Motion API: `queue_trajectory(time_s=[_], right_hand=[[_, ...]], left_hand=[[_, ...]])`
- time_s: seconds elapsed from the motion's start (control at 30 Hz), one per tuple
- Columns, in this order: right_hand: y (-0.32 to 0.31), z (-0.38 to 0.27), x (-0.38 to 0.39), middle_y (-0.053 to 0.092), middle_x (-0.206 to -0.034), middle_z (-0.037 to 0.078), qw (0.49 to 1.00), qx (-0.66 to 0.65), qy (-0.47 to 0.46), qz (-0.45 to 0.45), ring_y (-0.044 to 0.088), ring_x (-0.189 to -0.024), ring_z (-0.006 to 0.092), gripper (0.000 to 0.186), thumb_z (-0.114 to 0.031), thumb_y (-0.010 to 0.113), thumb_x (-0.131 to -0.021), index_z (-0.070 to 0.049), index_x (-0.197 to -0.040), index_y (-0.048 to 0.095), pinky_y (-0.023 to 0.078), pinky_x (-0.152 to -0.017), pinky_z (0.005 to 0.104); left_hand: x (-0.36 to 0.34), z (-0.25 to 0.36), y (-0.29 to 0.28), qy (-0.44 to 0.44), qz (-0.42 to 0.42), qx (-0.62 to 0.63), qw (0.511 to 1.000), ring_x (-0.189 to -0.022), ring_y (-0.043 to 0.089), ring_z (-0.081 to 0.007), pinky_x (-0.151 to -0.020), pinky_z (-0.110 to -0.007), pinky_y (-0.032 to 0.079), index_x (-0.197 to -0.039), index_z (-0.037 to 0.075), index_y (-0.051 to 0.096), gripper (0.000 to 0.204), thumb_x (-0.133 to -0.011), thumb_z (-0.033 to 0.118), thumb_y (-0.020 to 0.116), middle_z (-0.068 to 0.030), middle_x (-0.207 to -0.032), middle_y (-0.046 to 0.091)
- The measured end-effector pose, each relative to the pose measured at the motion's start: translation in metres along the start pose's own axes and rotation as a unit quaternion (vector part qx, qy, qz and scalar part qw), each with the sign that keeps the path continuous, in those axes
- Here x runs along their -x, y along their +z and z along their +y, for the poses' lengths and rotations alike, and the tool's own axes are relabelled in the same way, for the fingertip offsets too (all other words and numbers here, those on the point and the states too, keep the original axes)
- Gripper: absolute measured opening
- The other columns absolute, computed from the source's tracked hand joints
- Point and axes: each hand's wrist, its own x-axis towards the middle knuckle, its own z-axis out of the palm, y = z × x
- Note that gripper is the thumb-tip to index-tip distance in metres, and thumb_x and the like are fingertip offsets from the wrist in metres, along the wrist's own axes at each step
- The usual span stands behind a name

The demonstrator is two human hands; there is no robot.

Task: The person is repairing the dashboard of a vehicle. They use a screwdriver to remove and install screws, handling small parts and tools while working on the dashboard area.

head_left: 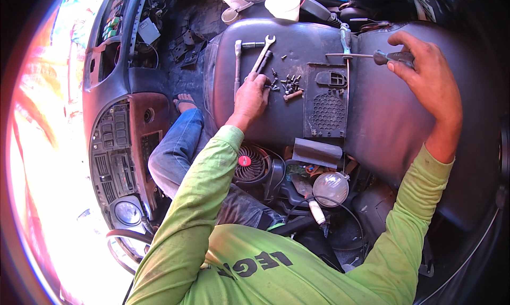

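Note:
My right hand (430,74) is raised over the right part of the dark seat, fingers closed around the dark handle of a screwdriver (394,58). Its thin shaft points left. On the seat, my left hand (251,99) has its fingers curled in at the lower ends of an open-ended wrench (265,52) and a black-handled tool (265,62); what its fingertips grip is hidden. Just right of it lies a pile of small dark screws (291,84). An L-shaped metal bar tool (238,66) rests to the left. Beside the screws is a black speaker-grille panel (328,109).
A second screwdriver with a teal handle (346,39) lies along the seat's gap. White containers (283,6) stand behind the seat. Below it are a round fan (251,164), a clear round lamp (330,188) and cables. An opened dashboard (121,145) is at left.

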Motion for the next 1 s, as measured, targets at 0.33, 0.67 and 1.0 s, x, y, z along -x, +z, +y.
queue_trajectory(time_s=[0.33, 0.67, 1.0], right_hand=[[0.003, 0.003, 0.000, 0.073, -0.101, 0.018, 0.998, 0.033, -0.049, 0.030, 0.069, -0.094, 0.0366, 0.035, -0.014, 0.079, -0.087, -0.003, -0.118, 0.067, 0.053, -0.085, 0.0460], [0.002, -0.001, 0.001, 0.073, -0.100, 0.019, 0.999, 0.019, -0.035, 0.022, 0.069, -0.093, 0.0374, 0.034, -0.013, 0.077, -0.087, -0.003, -0.118, 0.066, 0.052, -0.085, 0.0467], [0.004, 0.001, 0.002, 0.071, -0.098, 0.014, 1.000, 0.011, -0.009, 0.020, 0.064, -0.097, 0.0342, 0.033, -0.016, 0.076, -0.089, -0.006, -0.119, 0.068, 0.049, -0.090, 0.0445]], left_hand=[[0.002, -0.002, -0.004, 0.018, 0.001, 0.011, 1.000, -0.103, 0.068, -0.0372, -0.090, -0.045, 0.055, -0.109, 0.006, 0.072, 0.020, -0.089, 0.008, 0.075, -0.0144, -0.113, 0.065], [0.002, 0.000, -0.005, -0.013, -0.021, 0.062, 0.998, -0.093, 0.070, -0.0288, -0.086, -0.040, 0.057, -0.117, 0.006, 0.071, 0.030, -0.087, 0.003, 0.073, -0.0122, -0.113, 0.064], [-0.001, -0.019, -0.011, -0.091, 0.034, 0.200, 0.975, -0.083, 0.071, -0.0174, -0.080, -0.034, 0.057, -0.118, 0.004, 0.072, 0.024, -0.094, 0.003, 0.067, -0.0092, -0.091, 0.071]])
